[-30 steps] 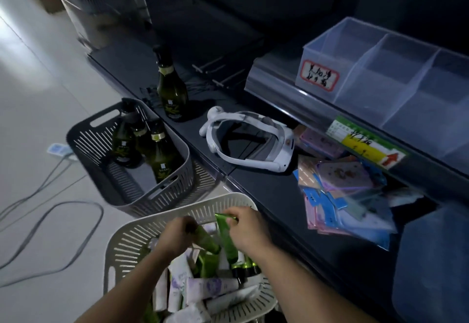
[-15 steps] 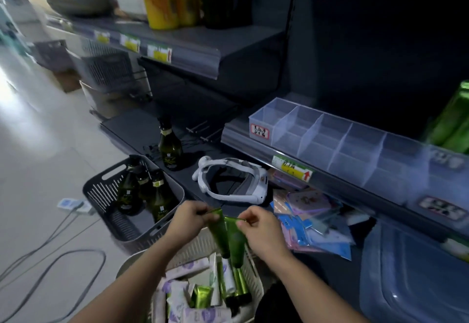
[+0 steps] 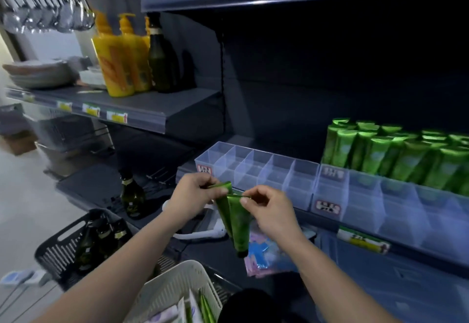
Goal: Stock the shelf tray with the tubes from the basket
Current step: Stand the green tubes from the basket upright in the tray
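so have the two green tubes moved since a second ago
Yes: up. The green tubes were in the white basket; now the left hand and right hand pinch them well above its rim, in front of the clear tray.

Both hands (image 3: pixel 195 199) (image 3: pixel 271 211) pinch green tubes (image 3: pixel 234 218) before tray (image 3: pixel 253 170).

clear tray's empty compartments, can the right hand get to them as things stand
Likely yes: the right hand sits just in front of the clear tray, nothing stands between, and those compartments are open on top. Its grip is taken, though: with the left hand it pinches the green tubes.
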Demonstrator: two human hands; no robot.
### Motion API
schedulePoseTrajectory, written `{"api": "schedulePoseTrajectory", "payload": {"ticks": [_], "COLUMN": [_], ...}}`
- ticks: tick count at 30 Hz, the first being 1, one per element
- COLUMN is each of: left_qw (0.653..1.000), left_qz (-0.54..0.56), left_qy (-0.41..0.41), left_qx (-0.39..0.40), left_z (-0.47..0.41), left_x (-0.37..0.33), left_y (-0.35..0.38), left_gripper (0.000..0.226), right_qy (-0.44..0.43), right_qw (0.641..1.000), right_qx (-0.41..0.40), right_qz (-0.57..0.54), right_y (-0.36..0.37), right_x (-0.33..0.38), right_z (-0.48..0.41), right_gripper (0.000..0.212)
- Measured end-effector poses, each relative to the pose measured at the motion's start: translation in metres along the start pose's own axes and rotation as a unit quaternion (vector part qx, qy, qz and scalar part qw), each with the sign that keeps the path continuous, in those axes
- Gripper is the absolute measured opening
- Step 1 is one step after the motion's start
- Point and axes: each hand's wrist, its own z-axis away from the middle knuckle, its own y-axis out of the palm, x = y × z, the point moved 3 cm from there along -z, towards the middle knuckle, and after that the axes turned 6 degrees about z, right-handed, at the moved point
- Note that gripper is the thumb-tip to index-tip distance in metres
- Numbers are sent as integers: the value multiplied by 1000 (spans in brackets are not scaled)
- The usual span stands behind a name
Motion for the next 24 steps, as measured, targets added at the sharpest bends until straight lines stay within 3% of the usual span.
{"api": "schedulePoseTrajectory", "payload": {"ticks": [7, 11, 24], "left_qw": [997, 993, 984], "left_qz": [20, 23, 44], "left_qy": [65, 107, 165], "left_qx": [30, 51, 57], "left_z": [-22, -38, -103], "left_x": [-76, -113, -173], "left_y": [44, 68, 155], "left_gripper": [8, 8, 12], "right_qy": [-38, -54, -71], "right_qw": [997, 994, 972], "right_qx": [-69, -95, -224], "right_qz": [-2, 7, 13], "right_y": [-73, -114, -216], "right_x": [13, 19, 18], "right_z": [-4, -8, -33], "right_gripper": [29, 22, 23]}}
